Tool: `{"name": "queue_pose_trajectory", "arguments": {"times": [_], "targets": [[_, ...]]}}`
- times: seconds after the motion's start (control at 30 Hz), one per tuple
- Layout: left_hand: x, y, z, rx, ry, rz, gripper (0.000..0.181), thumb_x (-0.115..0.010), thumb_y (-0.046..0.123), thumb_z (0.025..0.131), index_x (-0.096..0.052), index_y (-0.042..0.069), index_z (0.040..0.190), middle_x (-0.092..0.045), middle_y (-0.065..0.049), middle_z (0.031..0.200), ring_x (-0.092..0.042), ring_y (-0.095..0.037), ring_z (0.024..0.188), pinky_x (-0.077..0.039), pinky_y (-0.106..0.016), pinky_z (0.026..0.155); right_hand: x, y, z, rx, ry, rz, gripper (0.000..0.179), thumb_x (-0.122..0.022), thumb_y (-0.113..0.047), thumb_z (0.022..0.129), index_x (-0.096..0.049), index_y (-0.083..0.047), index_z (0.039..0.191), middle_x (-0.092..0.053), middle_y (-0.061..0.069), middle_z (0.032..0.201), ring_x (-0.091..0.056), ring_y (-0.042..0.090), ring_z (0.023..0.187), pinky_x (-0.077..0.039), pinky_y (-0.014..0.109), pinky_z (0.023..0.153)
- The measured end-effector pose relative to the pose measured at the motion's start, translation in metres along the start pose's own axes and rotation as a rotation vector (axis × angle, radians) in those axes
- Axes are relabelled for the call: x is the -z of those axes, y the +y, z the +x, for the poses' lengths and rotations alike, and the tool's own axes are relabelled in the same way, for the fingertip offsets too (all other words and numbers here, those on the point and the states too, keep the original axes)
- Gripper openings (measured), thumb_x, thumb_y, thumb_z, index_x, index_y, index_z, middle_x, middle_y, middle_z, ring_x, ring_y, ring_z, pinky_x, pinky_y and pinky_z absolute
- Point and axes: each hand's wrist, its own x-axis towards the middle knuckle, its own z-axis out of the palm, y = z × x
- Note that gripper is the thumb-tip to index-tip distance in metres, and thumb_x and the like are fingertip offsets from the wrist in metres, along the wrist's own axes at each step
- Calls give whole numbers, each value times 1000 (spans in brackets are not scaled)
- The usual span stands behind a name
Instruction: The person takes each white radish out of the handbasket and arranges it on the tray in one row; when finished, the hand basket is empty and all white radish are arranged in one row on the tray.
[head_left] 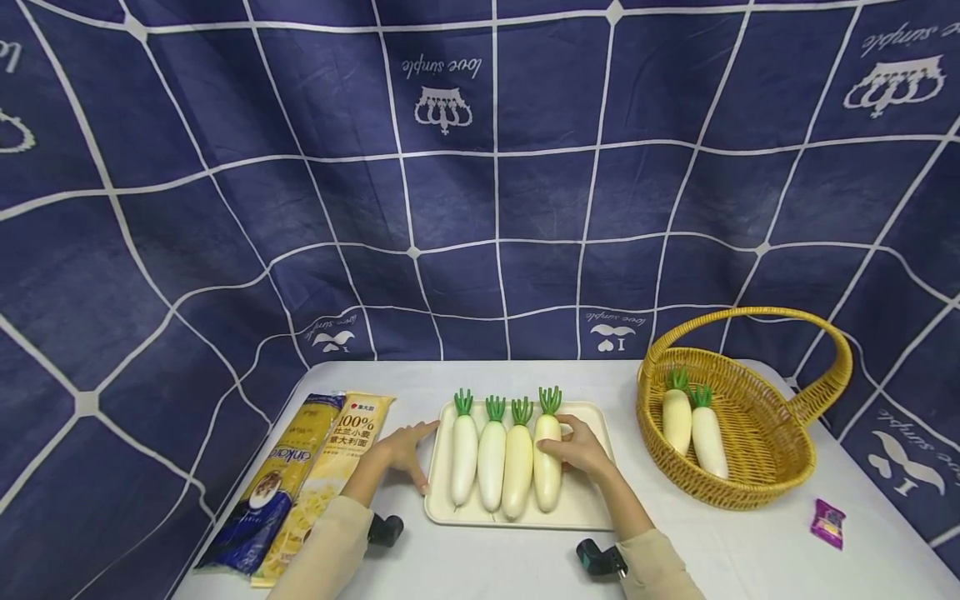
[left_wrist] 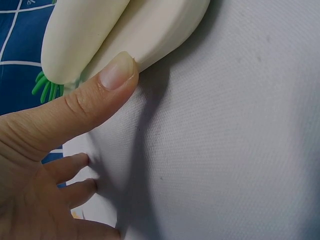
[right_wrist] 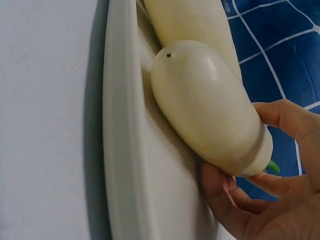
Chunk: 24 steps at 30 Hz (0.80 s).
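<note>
Several white radishes with green tops lie side by side on a cream tray [head_left: 592, 500] in the head view. My right hand [head_left: 583, 450] grips the rightmost radish [head_left: 547, 479], thumb on one side and fingers on the other. The right wrist view shows that radish [right_wrist: 205, 100] inside the tray's raised rim [right_wrist: 122, 120], its tip toward the camera. At the tray's left edge, my left hand [head_left: 401, 450] is spread, fingers extended. Its thumb [left_wrist: 117, 72] touches the tray's outer side [left_wrist: 167, 30] in the left wrist view, and a radish [left_wrist: 75, 37] shows above the rim.
A wicker basket [head_left: 765, 492] with a tall handle stands at the right, holding two radishes [head_left: 708, 442]. Near it lies a small purple packet [head_left: 828, 523]. Two pasta packages, one blue [head_left: 273, 483] and one cream [head_left: 330, 475], lie at the left. A blue curtain [head_left: 540, 200] hangs behind.
</note>
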Motion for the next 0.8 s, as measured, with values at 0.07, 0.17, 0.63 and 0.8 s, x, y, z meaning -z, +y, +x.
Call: {"name": "queue_pose_trajectory", "arguments": {"times": [0.07, 0.17, 0.63, 0.8], "targets": [[0, -1, 1, 2, -1, 5, 113, -92, 15, 48, -35, 7, 145, -31, -28, 146, -23, -52, 133, -19, -62, 110, -1, 0, 0, -13, 6, -38, 72, -74, -14, 75, -40, 10, 133, -65, 17, 83, -61, 17, 59, -54, 31, 48], [-2, -2, 2, 9, 1, 4, 113, -92, 16, 47, -35, 8, 145, -31, -27, 147, -23, -52, 134, -19, -62, 110, -1, -2, -2, -30, 12, -89, 70, -75, -15, 73, -43, 10, 130, -63, 17, 84, -61, 18, 59, -54, 33, 48], [-4, -2, 0, 10, 15, -4, 113, -92, 16, 47, -36, 8, 144, -31, -28, 146, -23, -54, 132, -20, -64, 109, 2, -3, -9, -69, -2, -173, 62, -78, -21, 74, -52, 10, 120, -62, 14, 77, -59, 16, 52, -56, 32, 48], [-2, -2, 1, 9, 16, 9, 113, -92, 16, 47, -36, 8, 144, -32, -28, 146, -24, -53, 133, -21, -63, 109, 5, -2, -12, -87, -44, -161, 60, -77, -23, 76, -52, 12, 118, -64, 13, 78, -62, 15, 51, -57, 32, 49]]}}
